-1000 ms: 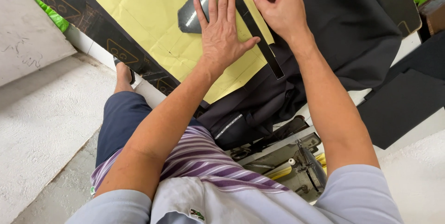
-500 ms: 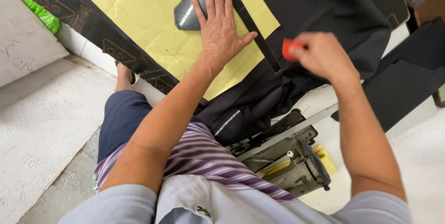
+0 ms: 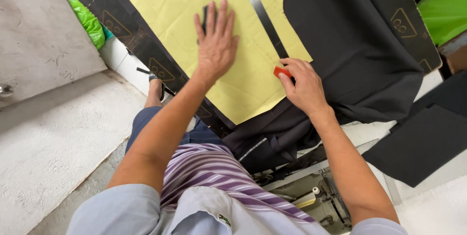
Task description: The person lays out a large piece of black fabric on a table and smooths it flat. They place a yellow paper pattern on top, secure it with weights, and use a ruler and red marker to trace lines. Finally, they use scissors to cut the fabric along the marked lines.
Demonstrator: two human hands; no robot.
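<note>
— What lay under the left hand (image 3: 215, 50)?

— A wide sheet of pale yellow pattern paper (image 3: 194, 6), matte and creased, marked with thin drawn lines. The hand pressed flat on it at upper centre of the frame, fingers straight and slightly spread. A small dark piece (image 3: 206, 14) showed between those fingers; most of it was hidden, so its shape was hard to tell.

— And the right hand (image 3: 304, 87)?

— It sat right of centre at the paper's edge, fingers pinched on a small red piece of chalk (image 3: 281, 72), only one end showing. Just above it ran a long, narrow metal ruler (image 3: 265, 18), grey and shiny, slanting toward the top edge.

— What else was there?

— Black fabric (image 3: 355, 50), soft and folded, lapped over the paper at the right and drooped off the tabletop (image 3: 116, 57) edge. A black band with printed triangles (image 3: 121, 26) ran under the paper at upper left. A green plastic bag (image 3: 87, 21) sat at the left edge. At the bottom, a sewing machine (image 3: 321, 196) was partly hidden by the right arm.
</note>
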